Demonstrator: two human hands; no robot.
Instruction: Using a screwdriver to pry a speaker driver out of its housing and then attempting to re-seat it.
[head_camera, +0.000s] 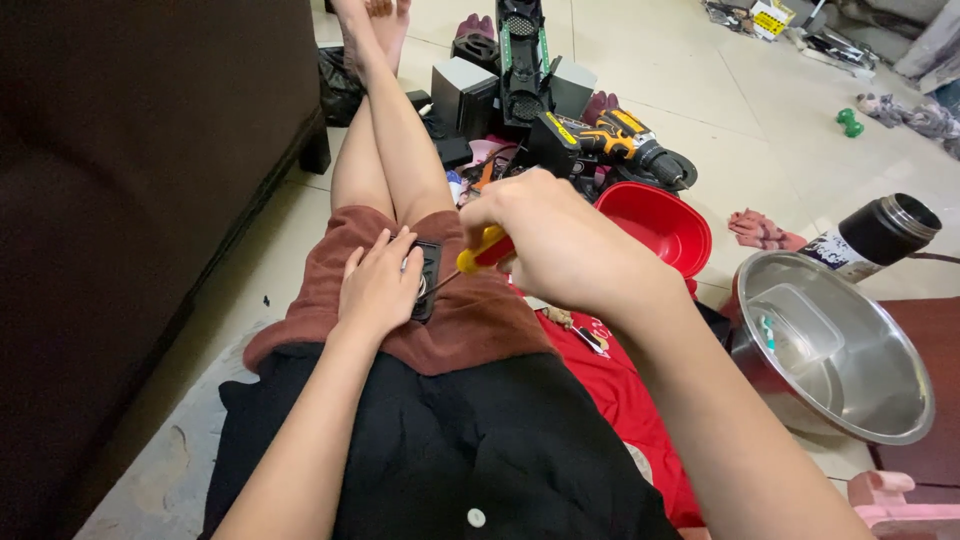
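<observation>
My left hand (377, 285) presses a small black rectangular part (428, 280) flat against the brown cloth (470, 320) on my lap. My right hand (555, 240) is closed around a screwdriver with a yellow and red handle (484, 250). Its thin shaft points down and left, with the tip at the black part beside my left fingers. My legs stretch out ahead across the tiled floor.
A dark sofa (130, 200) fills the left side. Ahead lie a yellow and black power drill (620, 140), black and grey boxes (465, 95) and a red bowl (660, 225). A steel bowl (830, 345) and a dark flask (880, 232) stand at right.
</observation>
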